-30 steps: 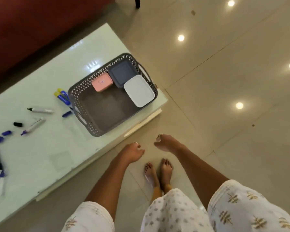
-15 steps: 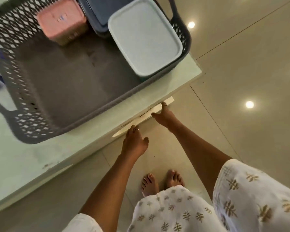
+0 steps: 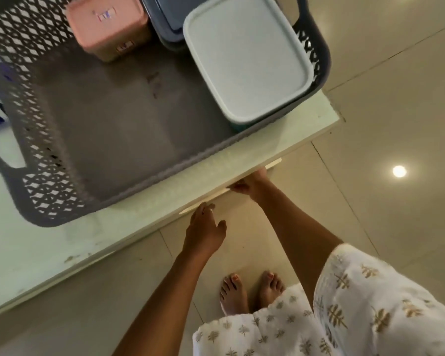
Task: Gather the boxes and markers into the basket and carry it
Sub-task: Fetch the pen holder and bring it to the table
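Head view: our left hand [image 3: 206, 228] hangs loosely open, empty, just below the pale bench [image 3: 242, 160] edge; our right hand [image 3: 252, 186] touches that edge, grip unclear. The grey perforated plastic basket [image 3: 36, 155] holding the boxes sits ahead and leftward, nearer the left.

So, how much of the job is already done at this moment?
Done: the pink box, the grey box and the white box lie in the basket. In hand: nothing; the left hand and right hand reach to the table edge. Left: no markers are in the basket, and it is not lifted.
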